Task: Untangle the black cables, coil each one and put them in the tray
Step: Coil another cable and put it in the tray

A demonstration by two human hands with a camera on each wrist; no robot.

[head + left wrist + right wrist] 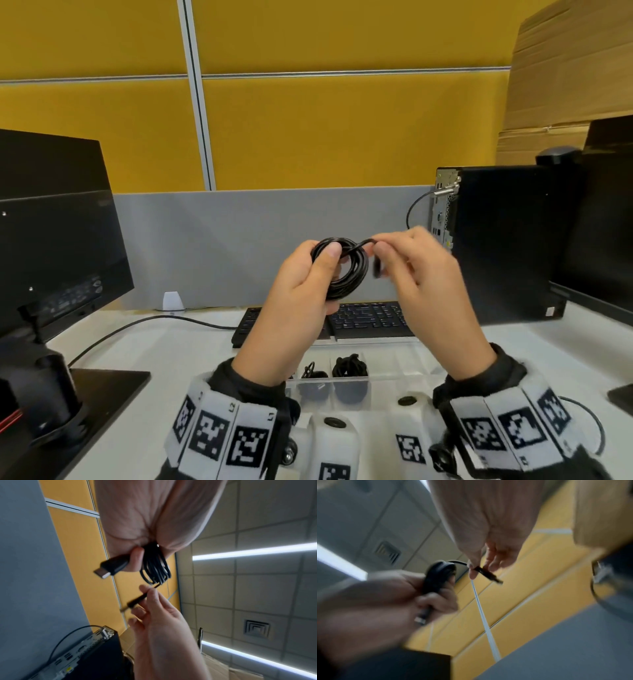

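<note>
Winding up: last stretch of a black cable, held up at chest height over the desk.
Wristbands [222, 435], at 6 o'clock: black-and-white square codes; tiny "L2" and "L1" readable on the left one, nothing else legible.
Tray [404, 370], just past the wrists: clear, divided; two black bundles [349, 368] already lying in neighbouring compartments, so two cables look done.
Left hand [301, 294], at centre: fingers and thumb curled round the coil [344, 267], clamping the loops together; one plug end [111, 566] poking out below the fingers in the left wrist view.
Right hand [421, 270], at 3 o'clock of the coil: thumb and fingertip pinching the free tail just behind its plug [488, 574]; motion blur here.
Progress, as a judgement: this cable nearly coiled, only the short tail to tuck, then down into the tray; no loose black cables to be seen on the desk, though much of it hidden.
Keyboard [370, 320], beyond the tray at 12 o'clock: key legends too small to read.
Computer case [496, 240], at 2 o'clock: rear stickers unreadable.
</note>
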